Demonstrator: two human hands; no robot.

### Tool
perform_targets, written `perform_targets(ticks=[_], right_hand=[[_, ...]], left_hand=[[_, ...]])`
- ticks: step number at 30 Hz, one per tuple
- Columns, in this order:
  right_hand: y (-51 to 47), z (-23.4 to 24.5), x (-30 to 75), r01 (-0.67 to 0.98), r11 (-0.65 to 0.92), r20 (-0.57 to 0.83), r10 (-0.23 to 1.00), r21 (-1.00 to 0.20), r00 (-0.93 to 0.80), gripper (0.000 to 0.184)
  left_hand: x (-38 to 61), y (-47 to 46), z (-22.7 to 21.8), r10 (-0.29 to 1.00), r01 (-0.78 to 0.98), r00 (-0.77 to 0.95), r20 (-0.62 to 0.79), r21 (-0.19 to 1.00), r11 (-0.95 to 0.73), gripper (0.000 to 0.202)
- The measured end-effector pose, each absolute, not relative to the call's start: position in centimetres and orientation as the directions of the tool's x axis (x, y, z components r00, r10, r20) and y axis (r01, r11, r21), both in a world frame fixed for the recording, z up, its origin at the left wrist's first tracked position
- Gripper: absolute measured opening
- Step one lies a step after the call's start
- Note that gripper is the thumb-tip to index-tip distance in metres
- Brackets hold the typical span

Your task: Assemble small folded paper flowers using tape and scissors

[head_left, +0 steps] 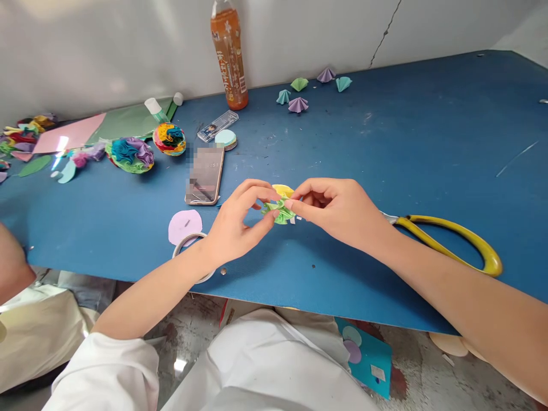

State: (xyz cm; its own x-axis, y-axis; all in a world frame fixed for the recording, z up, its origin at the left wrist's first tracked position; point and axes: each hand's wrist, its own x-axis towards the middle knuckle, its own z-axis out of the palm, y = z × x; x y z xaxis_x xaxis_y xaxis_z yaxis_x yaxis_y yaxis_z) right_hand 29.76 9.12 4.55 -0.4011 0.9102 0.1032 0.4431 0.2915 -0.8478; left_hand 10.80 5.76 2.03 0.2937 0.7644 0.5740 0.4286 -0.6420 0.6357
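Note:
Between my two hands is a small pleated green paper piece (280, 214), held just above the blue table. My left hand (242, 220) pinches its left side with thumb and fingers. From the right, my right hand (329, 208) grips its upper right edge between thumb and forefinger. A yellow paper piece (283, 190) shows just behind the green one; whether they are joined I cannot tell. Yellow-handled scissors (454, 242) lie by my right forearm, their blades mostly hidden. Under my left wrist are a roll of tape (176, 251) and a lilac paper disc (184, 226).
A phone (205, 177), a stack of paper discs (225, 138) and an orange drink bottle (230, 57) stand or lie beyond my left hand. Folded paper pieces (298, 104) sit near the wall. Two paper balls (131, 155) rest at left. Another person's arm (15, 265) shows at the left edge.

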Motion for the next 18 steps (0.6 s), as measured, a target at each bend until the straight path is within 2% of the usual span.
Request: perform_targets(ticks=[5,12,18], right_hand=[[9.21,4.73,29.72,0.394,0.232,0.068,0.919,-0.89,-0.387,0.015],[8.79,4.78,29.48,0.465,0.297,0.14,0.929,-0.834,-0.342,0.014],[8.79,4.9,29.54,0.497,0.304,0.16,0.937,-0.813,-0.312,0.013]], left_hand=[[10.84,5.71,2.08,0.758,0.455,0.302,0.578,0.612,-0.647,0.023],[10.78,5.75,2.44,0.683,0.466,0.28,0.674,0.526,-0.711,0.011],[10.81,5.67,2.47,0.691,0.5,0.262,0.674,0.518,-0.694,0.009]])
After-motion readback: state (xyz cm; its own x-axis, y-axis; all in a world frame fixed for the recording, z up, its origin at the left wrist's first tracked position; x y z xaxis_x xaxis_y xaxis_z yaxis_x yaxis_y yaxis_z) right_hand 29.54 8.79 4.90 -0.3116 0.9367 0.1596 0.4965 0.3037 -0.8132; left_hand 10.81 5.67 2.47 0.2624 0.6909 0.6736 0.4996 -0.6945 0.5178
